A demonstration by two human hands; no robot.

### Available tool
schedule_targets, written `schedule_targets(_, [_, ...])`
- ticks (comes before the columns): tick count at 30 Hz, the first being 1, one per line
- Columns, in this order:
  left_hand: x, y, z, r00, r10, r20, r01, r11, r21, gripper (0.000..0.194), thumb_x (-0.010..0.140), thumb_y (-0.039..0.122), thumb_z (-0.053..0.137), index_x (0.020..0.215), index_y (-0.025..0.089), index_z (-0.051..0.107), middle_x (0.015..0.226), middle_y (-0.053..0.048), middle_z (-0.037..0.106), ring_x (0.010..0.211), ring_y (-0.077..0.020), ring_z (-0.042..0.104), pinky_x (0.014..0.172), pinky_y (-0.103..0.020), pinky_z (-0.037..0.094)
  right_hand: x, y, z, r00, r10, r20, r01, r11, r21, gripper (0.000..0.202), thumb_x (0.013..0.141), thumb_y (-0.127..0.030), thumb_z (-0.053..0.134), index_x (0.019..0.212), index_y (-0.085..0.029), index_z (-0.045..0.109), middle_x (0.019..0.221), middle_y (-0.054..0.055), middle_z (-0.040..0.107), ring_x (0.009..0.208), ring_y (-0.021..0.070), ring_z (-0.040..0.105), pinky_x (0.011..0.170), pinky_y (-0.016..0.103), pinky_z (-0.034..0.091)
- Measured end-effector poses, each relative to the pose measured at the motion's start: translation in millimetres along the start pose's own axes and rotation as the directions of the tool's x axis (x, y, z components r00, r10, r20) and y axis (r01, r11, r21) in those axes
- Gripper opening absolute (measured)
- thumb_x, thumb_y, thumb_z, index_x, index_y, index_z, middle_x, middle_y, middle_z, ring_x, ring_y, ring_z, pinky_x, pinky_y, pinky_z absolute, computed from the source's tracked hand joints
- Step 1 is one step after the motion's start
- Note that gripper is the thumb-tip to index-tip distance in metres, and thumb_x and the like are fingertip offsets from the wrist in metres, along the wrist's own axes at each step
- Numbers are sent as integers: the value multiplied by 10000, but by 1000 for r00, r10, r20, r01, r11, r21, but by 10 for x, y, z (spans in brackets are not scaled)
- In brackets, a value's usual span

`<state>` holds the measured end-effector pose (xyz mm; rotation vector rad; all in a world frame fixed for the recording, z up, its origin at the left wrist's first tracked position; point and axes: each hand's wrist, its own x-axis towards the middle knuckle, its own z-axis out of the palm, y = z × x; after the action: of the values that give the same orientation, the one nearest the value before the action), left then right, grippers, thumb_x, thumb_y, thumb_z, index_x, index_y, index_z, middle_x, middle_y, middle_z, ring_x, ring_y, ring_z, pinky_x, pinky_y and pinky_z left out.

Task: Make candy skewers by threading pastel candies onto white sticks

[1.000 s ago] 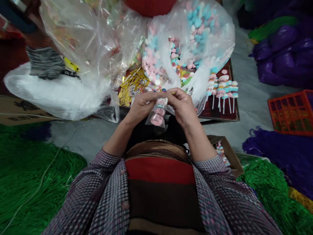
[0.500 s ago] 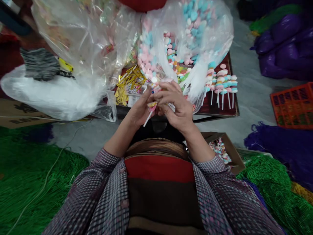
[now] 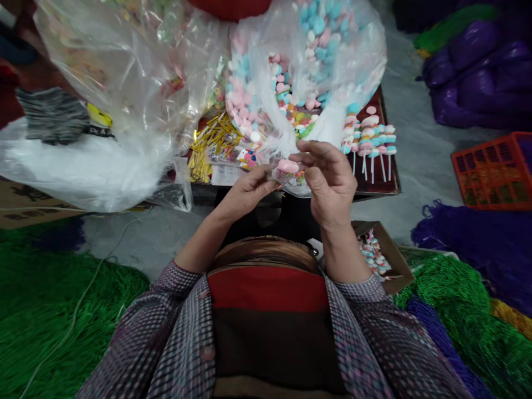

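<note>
Between the thumb and fingers of my left hand (image 3: 251,191) is a marshmallow lollipop in clear film (image 3: 286,167), its pink top facing me. Its stick is hidden. My right hand (image 3: 333,183) is just right of the wrapped candy, fingers curved and apart, with nothing visible in them. Behind both hands lies a big clear bag of pink, blue and white marshmallows (image 3: 241,102). Gold twist ties (image 3: 201,152) and a stack of printed wrappers (image 3: 233,158) are to the left of it.
Several marshmallow sticks (image 3: 374,136) lie at the right end of the dark table (image 3: 390,180). Below that corner, a cardboard box (image 3: 399,266) holds wrapped candies. Large plastic bags (image 3: 137,83) cover the table's left. An orange crate (image 3: 484,177) and green netting (image 3: 449,299) are on the right.
My hands have come apart, the right one moving right and away. The candy has turned: its white stick, which pointed down-left before, no longer shows. The view has shifted slightly.
</note>
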<state>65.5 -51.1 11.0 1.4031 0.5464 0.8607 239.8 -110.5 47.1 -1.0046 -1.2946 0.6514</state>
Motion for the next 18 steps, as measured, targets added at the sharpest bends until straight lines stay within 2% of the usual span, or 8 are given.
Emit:
schedule_targets(2, [1, -5, -14, 999, 32, -20, -30, 996, 85, 443, 873, 544, 713, 1200, 244, 710, 1225, -48, 739, 1132, -168, 669, 1054, -339, 513, 21, -118, 45, 998, 56, 13, -56, 998, -42, 302, 928, -524, 659, 1153, -330, 708, 1223, 15, 723, 1195, 227, 690, 1065, 468, 570])
schedule_targets(5, [2, -2, -20, 996, 77, -43, -68, 982, 174, 411, 897, 545, 682, 1169, 239, 719, 1151, -53, 745, 1063, -165, 670, 991, -329, 529, 16, -219, 103, 994, 108, 21, -105, 991, -87, 248, 899, -531, 695, 996, -310, 756, 1112, 21, 749, 1176, 241, 691, 1081, 486, 559])
schedule_targets(9, [-5, -2, -4, 993, 108, -56, -94, 974, 206, 402, 904, 549, 670, 1159, 243, 725, 1093, -47, 744, 1013, -158, 661, 961, -318, 523, 19, -233, 112, 987, 153, 49, -149, 986, -75, 275, 881, -554, 710, 1002, -314, 770, 1066, 16, 761, 1140, 230, 693, 1076, 479, 554])
schedule_targets(12, [-22, 7, -20, 999, 38, -15, -34, 981, 190, 424, 895, 550, 682, 1169, 229, 724, 1071, -45, 743, 988, -156, 658, 938, -303, 525, 43, -216, 80, 980, 183, 75, -178, 982, -69, 321, 858, -597, 716, 1000, -318, 781, 1043, 10, 765, 1114, 222, 691, 1052, 465, 557])
schedule_targets(16, [-51, 32, -64, 991, -96, 96, 86, 991, 106, 430, 867, 547, 716, 1145, 220, 732, 894, -14, 721, 806, -134, 644, 798, -271, 537, 34, -150, 35, 968, 229, 102, -230, 973, -5, 291, 834, -581, 750, 920, -306, 792, 957, -3, 761, 1015, 192, 703, 996, 419, 572])
schedule_targets(18, [-66, 56, -60, 985, -131, 114, 126, 991, 49, 389, 843, 523, 752, 1097, 228, 751, 864, -9, 714, 749, -123, 628, 756, -263, 530, -11, -102, 20, 960, 264, 98, -269, 962, 40, 286, 828, -567, 762, 908, -294, 789, 966, -7, 763, 1000, 177, 702, 990, 394, 572])
